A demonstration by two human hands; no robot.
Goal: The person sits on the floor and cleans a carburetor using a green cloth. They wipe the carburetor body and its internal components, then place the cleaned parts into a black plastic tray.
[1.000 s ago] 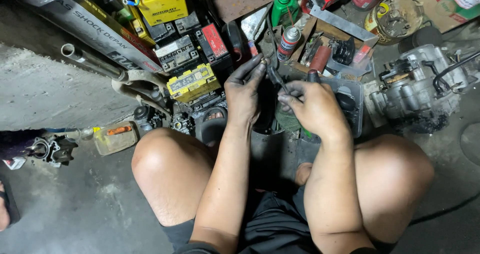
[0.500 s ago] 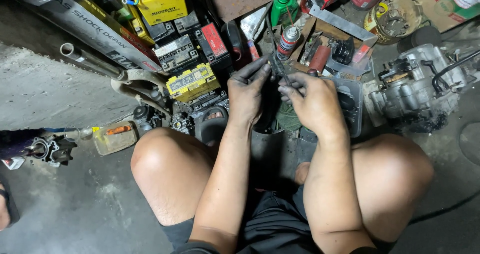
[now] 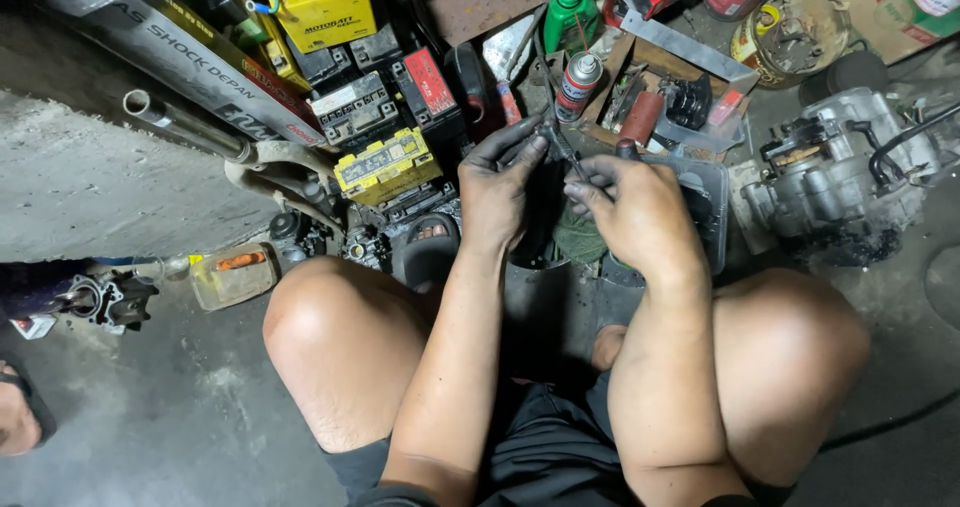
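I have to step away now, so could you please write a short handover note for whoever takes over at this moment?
Left hand: fingertips pinch a thin metal part, held above the floor.
Right hand: fingers closed on the same part's lower end.
Nearby: spray can and green bottle just beyond the hands; engine block to the right; yellow battery to the left.
Done: part is picked up, gripped in both hands.
Left: cannot tell; the part is too small to judge.

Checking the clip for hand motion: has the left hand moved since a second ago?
Barely: the left hand remains right of the yellow battery, below the spray can.
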